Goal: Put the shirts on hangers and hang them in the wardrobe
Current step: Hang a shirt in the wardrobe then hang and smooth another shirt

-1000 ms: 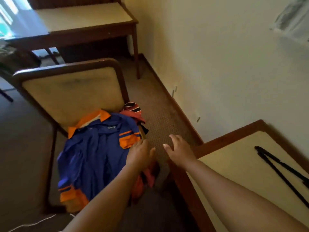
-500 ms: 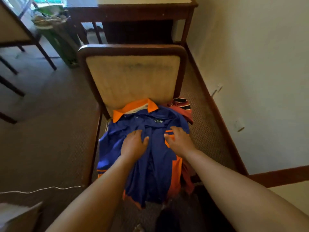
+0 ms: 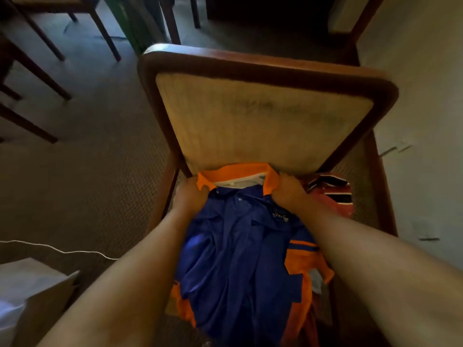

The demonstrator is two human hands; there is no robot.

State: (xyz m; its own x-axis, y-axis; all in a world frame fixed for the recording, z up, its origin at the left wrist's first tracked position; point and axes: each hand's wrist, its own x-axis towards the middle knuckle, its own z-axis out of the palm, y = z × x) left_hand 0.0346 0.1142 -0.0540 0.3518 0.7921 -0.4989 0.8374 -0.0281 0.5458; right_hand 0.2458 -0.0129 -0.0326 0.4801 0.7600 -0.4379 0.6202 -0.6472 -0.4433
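Observation:
A blue shirt (image 3: 240, 246) with an orange collar and orange side panels lies on the seat of a wooden chair (image 3: 265, 68), collar against the padded backrest. My left hand (image 3: 189, 196) grips the shirt at the left end of the collar. My right hand (image 3: 288, 190) grips it at the right end of the collar. A red shirt (image 3: 335, 194) with dark and white stripes lies under the blue one, showing at the right of the seat. No hanger or wardrobe is in view.
A pale wall (image 3: 421, 121) runs close along the chair's right side. Dark legs of other furniture (image 3: 105, 38) stand on the brown carpet at the upper left. A thin white cable (image 3: 62, 250) crosses the floor at left, beside a pale box corner (image 3: 37, 284).
Both hands moved up from the middle of the blue shirt to its collar and took hold of it there. My view has dropped closer over the chair.

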